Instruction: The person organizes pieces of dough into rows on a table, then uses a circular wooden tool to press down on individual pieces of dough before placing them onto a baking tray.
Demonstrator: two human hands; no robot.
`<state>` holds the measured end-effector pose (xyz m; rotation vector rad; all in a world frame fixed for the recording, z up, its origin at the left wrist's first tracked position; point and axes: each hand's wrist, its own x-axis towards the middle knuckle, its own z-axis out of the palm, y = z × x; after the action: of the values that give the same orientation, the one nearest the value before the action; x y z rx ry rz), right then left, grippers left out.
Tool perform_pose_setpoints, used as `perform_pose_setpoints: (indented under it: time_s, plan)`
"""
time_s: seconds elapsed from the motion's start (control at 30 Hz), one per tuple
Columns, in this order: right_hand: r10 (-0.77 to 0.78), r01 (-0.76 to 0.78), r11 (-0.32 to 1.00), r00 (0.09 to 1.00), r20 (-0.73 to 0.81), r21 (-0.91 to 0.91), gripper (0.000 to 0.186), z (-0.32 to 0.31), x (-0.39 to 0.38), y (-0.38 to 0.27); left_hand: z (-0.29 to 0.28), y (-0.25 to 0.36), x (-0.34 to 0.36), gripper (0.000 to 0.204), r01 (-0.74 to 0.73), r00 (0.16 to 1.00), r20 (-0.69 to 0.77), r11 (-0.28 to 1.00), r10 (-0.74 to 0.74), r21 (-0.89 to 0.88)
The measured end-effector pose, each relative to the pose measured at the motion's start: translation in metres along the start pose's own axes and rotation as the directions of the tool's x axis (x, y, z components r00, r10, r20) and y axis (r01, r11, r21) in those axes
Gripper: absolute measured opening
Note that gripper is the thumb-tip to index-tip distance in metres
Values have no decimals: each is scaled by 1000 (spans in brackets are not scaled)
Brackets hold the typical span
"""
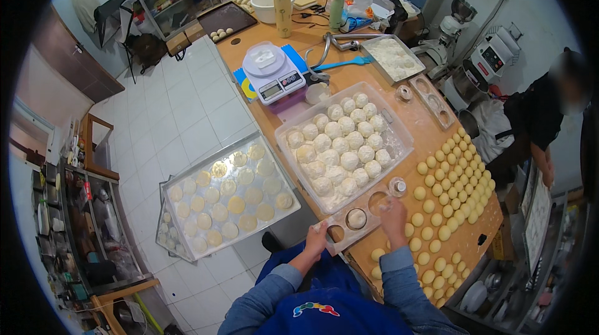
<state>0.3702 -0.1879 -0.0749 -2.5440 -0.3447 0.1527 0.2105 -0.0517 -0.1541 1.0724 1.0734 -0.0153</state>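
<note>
A pale wooden mould (346,233) with round hollows lies slantwise at the table's near edge. In its middle hollow sits a flour-dusted dough ball (356,218). My left hand (316,241) is closed around the mould's left end. My right hand (393,219), whitened with flour, is at the right end with curled fingers; what they hold, if anything, is hidden. Just beyond it stands a small round press (397,186). Behind the mould, a clear plastic tub (288,176) holds floured dough balls in rows. To the right, many smooth yellow dough balls (444,233) cover the tabletop.
At left, a metal tray (234,244) carries flat round dough pieces. Farther back are a kitchen scale (272,79), a flour tray (393,57), a blue brush (349,62), a second mould (433,101) and a tall plastic-wrap roll (282,5). Another person (530,123) works at right.
</note>
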Motion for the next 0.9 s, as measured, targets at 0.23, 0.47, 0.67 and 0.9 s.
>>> perform_pose_setpoints:
  time_s: [0.23, 0.47, 0.67, 0.9]
  plan:
    - [-151, 106, 966, 971, -185, -237, 26, -15, 54, 36, 1, -1, 2, 43, -56, 998, -18, 997, 57, 61]
    - [-123, 78, 972, 973, -195, -223, 21, -16, 55, 32, -2, 2, 0, 43, -13, 1000, -14, 995, 15, 95]
    - [-202, 202, 977, 979, -16, 67, 28, -26, 3, 1, 1, 0, 3, 41, -36, 999, -28, 996, 38, 80]
    - [-236, 233, 971, 971, 50, 49, 31, -1, -46, -35, 2, 6, -1, 36, -42, 999, 10, 997, 41, 71]
